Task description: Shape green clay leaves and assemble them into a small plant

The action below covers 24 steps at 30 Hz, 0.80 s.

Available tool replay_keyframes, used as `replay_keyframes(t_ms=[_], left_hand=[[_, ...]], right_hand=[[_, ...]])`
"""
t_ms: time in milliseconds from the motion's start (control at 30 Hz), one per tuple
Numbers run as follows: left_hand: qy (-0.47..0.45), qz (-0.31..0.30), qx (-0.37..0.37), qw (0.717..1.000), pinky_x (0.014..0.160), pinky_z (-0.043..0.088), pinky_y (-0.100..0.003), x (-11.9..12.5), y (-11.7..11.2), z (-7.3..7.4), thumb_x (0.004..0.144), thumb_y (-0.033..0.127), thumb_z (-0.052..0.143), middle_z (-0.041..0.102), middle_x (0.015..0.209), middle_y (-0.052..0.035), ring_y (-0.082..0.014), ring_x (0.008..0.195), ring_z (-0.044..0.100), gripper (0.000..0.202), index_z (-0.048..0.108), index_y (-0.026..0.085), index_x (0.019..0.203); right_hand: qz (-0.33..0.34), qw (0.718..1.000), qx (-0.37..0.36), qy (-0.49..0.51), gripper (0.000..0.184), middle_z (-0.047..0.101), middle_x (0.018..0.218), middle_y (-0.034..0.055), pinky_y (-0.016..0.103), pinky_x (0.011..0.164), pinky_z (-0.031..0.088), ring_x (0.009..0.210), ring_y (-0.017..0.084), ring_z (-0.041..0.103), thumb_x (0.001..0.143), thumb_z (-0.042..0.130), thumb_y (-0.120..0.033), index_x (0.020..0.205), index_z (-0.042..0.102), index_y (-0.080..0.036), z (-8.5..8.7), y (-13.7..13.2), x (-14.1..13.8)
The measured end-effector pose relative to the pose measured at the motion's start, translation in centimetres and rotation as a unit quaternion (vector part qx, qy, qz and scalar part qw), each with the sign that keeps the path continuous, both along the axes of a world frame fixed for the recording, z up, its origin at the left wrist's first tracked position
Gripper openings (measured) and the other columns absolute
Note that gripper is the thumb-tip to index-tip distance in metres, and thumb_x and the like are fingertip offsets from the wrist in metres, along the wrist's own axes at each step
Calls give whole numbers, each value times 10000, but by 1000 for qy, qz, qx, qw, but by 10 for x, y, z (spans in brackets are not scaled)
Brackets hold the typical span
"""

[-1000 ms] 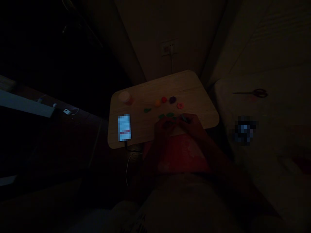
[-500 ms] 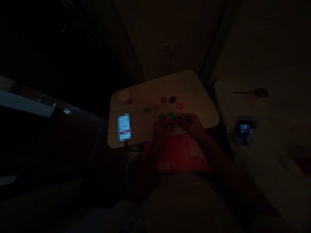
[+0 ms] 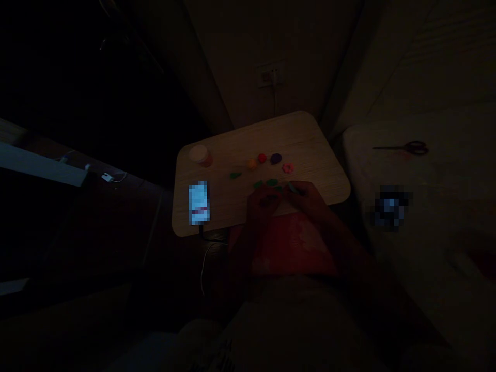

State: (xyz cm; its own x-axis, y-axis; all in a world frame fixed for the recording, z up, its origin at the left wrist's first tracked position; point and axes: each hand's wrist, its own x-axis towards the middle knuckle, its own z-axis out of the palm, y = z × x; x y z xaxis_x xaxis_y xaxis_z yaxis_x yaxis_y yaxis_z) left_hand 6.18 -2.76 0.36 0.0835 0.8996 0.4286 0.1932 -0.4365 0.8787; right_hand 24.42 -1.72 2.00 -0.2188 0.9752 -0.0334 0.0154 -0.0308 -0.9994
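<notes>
Surface [image 3: 302, 129], pale wood, rounded corners, dimly lit. Strip [image 3: 293, 188], pale green: one, near the near edge, toward the near-right corner; substance too dark to tell. Right hand [image 3: 304, 195]: grip apparently closed on the strip, between thumb and fingers. Left hand [image 3: 264, 201]: just beside it over the near edge, fingers curled; whether its grip holds anything, cannot tell, nor whether the fingertips of the two hands touch. Green pieces [image 3: 272, 182]: three, just beyond the hands. Green wedge [image 3: 235, 175]: one, apart, toward the left edge. Beyond these, toward the far edge: yellow lump [image 3: 252, 164], red lump [image 3: 262, 158], purple lump [image 3: 276, 158], pink ring [image 3: 288, 168]. Jar [image 3: 200, 155]: by the far-left corner. Phone [image 3: 199, 202]: by the near-left corner, lead [image 3: 201, 232] running over the near edge. Hazards, as judged: the strip, if soft, could bend or flatten under too firm a pinch; poor light could cause a misplaced finger; the left hand, moving forward, could smear or shift the nearest green piece; a snagged lead could drag the phone off the near edge. Orientation of strip: long axis slantwise, one end toward the far-left corner, the other toward the right hand's palm; which end leads, cannot tell.
</notes>
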Motion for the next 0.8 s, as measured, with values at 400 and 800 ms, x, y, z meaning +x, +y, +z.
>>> replay_keyframes(t_ms=[400, 800], left_hand=[[-28, 18, -50, 998, 792, 604, -351, 0, -1, -2, 813, 467, 864, 797, 863, -72, -208, 826, 746, 252, 820, 221, 780], [-45, 43, -60, 996, 773, 599, -335, -1, -2, -2, 795, 389, 880, 801, 825, -49, -199, 799, 749, 181, 818, 225, 752]], right_hand=[[-3, 1000, -21, -6, 314, 635, 693, 4, 270, 602, 393, 652, 153, 512, 751, 769, -492, 753, 738, -179, 0, 0, 1], [-9, 1000, -12, -22, 282, 653, 715, 12, 281, 616, 399, 662, 158, 526, 728, 785, -459, 746, 739, -181, 3, -1, 3]])
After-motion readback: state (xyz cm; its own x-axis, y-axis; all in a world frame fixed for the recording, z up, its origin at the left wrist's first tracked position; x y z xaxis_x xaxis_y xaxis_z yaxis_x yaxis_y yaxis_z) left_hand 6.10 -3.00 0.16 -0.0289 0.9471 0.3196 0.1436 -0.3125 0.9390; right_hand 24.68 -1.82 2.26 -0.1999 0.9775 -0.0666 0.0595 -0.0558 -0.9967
